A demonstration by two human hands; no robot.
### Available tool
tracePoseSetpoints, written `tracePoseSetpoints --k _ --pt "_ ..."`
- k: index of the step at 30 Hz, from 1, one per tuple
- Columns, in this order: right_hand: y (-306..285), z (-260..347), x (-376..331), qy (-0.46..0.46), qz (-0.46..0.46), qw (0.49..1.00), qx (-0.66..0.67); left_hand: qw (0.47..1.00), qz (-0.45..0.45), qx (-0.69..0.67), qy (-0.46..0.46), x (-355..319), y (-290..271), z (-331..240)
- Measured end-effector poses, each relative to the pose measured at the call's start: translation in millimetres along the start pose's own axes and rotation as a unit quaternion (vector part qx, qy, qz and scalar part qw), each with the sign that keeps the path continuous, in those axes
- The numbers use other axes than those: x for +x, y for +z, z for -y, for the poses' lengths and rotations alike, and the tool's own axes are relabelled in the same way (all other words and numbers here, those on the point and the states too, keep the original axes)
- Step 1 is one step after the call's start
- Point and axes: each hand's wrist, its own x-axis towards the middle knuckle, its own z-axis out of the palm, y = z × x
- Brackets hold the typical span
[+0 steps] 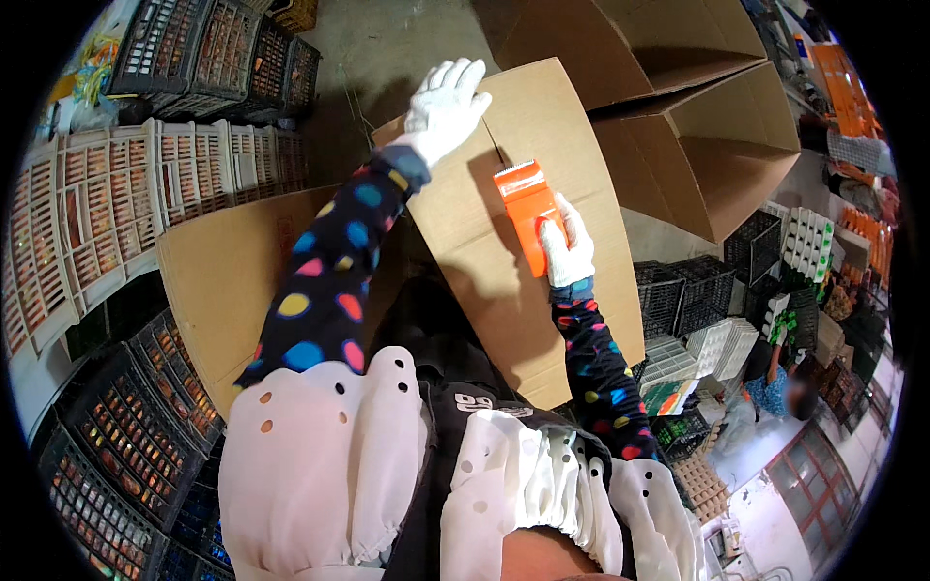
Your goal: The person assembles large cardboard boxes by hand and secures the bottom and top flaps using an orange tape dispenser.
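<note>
A large brown cardboard box (pixel 596 281) lies in front of me, its two top flaps meeting along a seam. My right hand (pixel 570 247), in a white knit glove, is closed around an orange tape dispenser (pixel 525 198). The dispenser's toothed edge points away from me, above the seam; whether it touches the cardboard I cannot tell. My left hand (pixel 448 108), gloved the same way, is over the box's far left part with fingers stretched out, holding nothing. A loose brown cardboard panel (pixel 237 276) stands under my left forearm.
Open cardboard boxes (pixel 688 145) stand at the far right. Stacked white crates (pixel 87 208) and black crates (pixel 136 416) line my left side. More black crates (pixel 664 295) and egg trays (pixel 809 242) are on the right, where another person (pixel 770 387) is in the background.
</note>
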Motion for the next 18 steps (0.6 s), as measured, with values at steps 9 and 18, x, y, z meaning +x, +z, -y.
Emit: tracePoseSetpoints --k 9,18 --pt "5 5 -3 0.023 0.002 1.000 0.017 0.581 0.404 -0.624 -0.331 -52 -31 -41" --pt "-1 32 -1 0.028 0.015 0.999 -0.004 0.939 0.271 -0.164 0.131 6 -24 -27"
